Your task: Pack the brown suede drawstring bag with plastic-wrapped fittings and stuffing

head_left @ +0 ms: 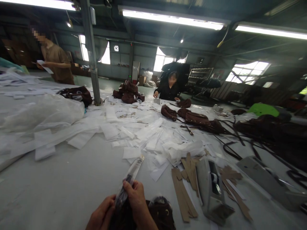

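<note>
My right hand [139,198] is closed on a strap wrapped in thin whitish film [135,169], its thumb pressed on top. A small metallic piece shows at the strap's far tip, which points up and away. My left hand [102,211] grips the same wrapped strap lower down, fingers curled round it. Beneath and between both hands lies a dark brown bag [164,214] with metal eyelets, partly cut off by the frame's lower edge. Just right of it are brown paper strips [182,195] and a grey tape dispenser [203,188].
White paper sheets [153,137] litter the table [59,188]. Clear plastic [45,111] lies left, near a metal post [92,54]. Brown bags [196,119] lie right, by a second grey dispenser [268,179]. One person [171,88] is across the table, another [57,62] at far left.
</note>
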### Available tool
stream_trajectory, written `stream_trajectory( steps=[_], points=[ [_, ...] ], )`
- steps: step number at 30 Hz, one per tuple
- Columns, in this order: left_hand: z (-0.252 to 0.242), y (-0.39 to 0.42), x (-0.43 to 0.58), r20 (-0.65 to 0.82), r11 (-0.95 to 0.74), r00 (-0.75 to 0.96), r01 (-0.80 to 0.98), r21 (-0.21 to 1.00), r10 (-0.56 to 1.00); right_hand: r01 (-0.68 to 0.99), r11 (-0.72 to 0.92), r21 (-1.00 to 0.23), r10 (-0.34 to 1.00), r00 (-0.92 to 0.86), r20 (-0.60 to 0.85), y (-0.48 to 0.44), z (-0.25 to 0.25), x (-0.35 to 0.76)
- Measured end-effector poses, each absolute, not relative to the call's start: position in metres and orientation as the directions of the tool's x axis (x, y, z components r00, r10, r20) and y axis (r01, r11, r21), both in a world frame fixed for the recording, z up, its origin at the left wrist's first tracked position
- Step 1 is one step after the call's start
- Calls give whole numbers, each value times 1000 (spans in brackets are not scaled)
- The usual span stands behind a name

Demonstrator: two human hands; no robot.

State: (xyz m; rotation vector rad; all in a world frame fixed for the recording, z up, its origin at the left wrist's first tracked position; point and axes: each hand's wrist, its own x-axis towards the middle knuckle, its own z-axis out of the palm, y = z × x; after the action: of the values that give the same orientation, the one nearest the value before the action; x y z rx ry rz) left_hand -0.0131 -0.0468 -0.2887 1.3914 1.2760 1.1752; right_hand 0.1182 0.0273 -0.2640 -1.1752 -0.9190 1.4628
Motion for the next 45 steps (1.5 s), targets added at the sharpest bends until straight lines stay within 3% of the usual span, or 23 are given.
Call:
stream_trajectory(
  steps=[7, 10, 13, 15, 17, 20, 23, 26, 30, 32, 35, 41, 45],
  points=[
    [-252, -4, -17, -105, 83, -142, -155, 984, 984, -169, -10, -986, 1000, -3, -10, 16, -243, 127],
    [-221, 18, -1, -75, 71, -82, -59, 996, 994, -90, 107, -990, 994, 11, 107, 8, -229, 127],
    [-197, 25, 17, 17, -27, 120, 78, 997, 993, 39, 276, -961, 961, 24, 277, -2, -215, 127],
    [-188, 22, 24, 33, -49, 223, 68, 997, 974, 151, 381, -912, 923, -10, 384, -9, -208, 128],
    [-181, 15, 24, 37, -45, 211, 32, 998, 977, 236, 426, -873, 904, -63, 424, -16, -203, 130],
    [-175, 5, 17, 32, -33, 109, 11, 999, 994, 224, 311, -924, 950, -30, 312, -22, -203, 138],
    [-173, -6, 11, 34, -32, 74, -27, 999, 997, -116, -9, -993, 1000, 8, -10, -22, -204, 149],
    [-174, -15, 8, 36, -35, 56, -31, 999, 998, -540, -250, -804, 965, -73, -251, -21, -198, 159],
    [-177, -23, 6, -25, 11, 251, 59, 998, 968, -790, -229, -568, 955, -70, -288, -22, -182, 169],
    [-176, -25, 4, -48, 7, 351, 116, 993, 935, -820, -135, -556, 953, 46, -300, -24, -178, 174],
    [-172, -24, 1, -19, -63, 400, 190, 980, 916, -756, -46, -653, 944, 181, -276, -27, -174, 183],
    [-175, -14, -7, -55, -93, 485, 277, 956, 873, -613, 33, -789, 957, 248, -152, -31, -159, 211],
    [-176, -12, -15, -73, -61, 490, 251, 966, 869, -416, 20, -909, 970, 229, -83, -31, -144, 229]
  ],
)
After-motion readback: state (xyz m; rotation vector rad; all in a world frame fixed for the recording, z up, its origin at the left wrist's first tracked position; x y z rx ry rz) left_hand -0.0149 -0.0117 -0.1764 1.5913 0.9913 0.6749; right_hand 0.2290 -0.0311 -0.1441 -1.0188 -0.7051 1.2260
